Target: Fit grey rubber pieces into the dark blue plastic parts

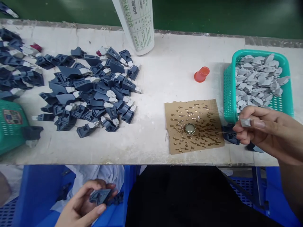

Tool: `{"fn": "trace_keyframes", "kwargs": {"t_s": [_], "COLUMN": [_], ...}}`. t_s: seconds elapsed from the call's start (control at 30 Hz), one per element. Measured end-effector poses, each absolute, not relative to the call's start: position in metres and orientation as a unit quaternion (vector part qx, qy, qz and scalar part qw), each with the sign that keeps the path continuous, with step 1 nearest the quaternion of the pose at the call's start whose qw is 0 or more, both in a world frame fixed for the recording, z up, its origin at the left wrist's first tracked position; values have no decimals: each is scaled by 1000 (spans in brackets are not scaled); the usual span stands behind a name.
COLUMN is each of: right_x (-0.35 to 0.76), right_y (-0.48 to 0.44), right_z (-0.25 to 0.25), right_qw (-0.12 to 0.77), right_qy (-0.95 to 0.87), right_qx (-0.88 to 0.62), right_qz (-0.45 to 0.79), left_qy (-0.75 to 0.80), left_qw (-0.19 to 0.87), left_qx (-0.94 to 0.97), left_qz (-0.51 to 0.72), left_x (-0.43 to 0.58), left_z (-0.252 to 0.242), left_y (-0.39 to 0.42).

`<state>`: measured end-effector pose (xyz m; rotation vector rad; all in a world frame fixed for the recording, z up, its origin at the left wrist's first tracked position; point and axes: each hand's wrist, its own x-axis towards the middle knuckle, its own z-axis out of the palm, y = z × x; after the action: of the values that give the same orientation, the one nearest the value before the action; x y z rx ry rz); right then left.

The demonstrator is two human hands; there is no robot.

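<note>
A white printed paper roll stood at the far edge of the white worktable; "60B" could be read on it, the remaining print being too small to make out. The right hand was closed in a pinch, thumb and forefinger gripping one small grey plastic insert above the table's near right edge, just in front of the one teal mesh basket heaped with like grey pieces. The left hand, below the table edge over blue crates, was curled round one dark blue plastic housing, fingers closed on its sides. One brown cardboard square, spotted with glue, carried one metal bottle cap. One small orange cap lay beyond it. A pile of dark blue housings, too many to count, covered the table's left.
</note>
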<state>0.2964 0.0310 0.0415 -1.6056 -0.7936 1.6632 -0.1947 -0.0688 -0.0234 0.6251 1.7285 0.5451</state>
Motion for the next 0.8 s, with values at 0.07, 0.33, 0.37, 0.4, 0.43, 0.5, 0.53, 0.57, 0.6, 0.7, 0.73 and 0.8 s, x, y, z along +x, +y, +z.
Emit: {"fn": "trace_keyframes", "kwargs": {"t_s": [0.07, 0.33, 0.37, 0.4, 0.43, 0.5, 0.53, 0.57, 0.6, 0.7, 0.73, 0.8], "right_x": [295, 262, 258, 255, 253, 253, 254, 255, 257, 259, 260, 266], "right_y": [28, 16, 16, 17, 17, 18, 18, 17, 17, 15, 15, 15], "right_z": [40, 27, 26, 25, 24, 19, 16, 12, 7, -3, -5, -6], "right_qw": [336, 296, 271, 248, 228, 209, 203, 198, 198, 187, 180, 183], "right_qy": [-327, -628, -693, -746, -782, -817, -824, -828, -832, -843, -840, -782], "right_qx": [-605, -652, -622, -584, -550, -510, -501, -496, -492, -477, -482, -534], "right_qz": [643, 305, 245, 204, 182, 167, 168, 169, 166, 164, 173, 264], "left_qy": [675, 286, 272, 267, 272, 285, 290, 292, 293, 290, 289, 286], "left_qw": [603, 783, 797, 803, 801, 787, 780, 775, 773, 780, 784, 784], "left_qx": [234, 85, 94, 110, 127, 164, 175, 181, 182, 172, 170, 176], "left_qz": [356, 546, 532, 522, 518, 522, 526, 531, 533, 527, 523, 522], "left_x": [-165, -34, -24, -15, -9, -1, 1, 3, 3, 2, 2, 2], "left_z": [-17, -30, -30, -30, -30, -29, -28, -28, -28, -31, -32, -33], "left_y": [-54, -6, -2, 1, 3, 6, 7, 7, 7, 4, 3, 2]}}
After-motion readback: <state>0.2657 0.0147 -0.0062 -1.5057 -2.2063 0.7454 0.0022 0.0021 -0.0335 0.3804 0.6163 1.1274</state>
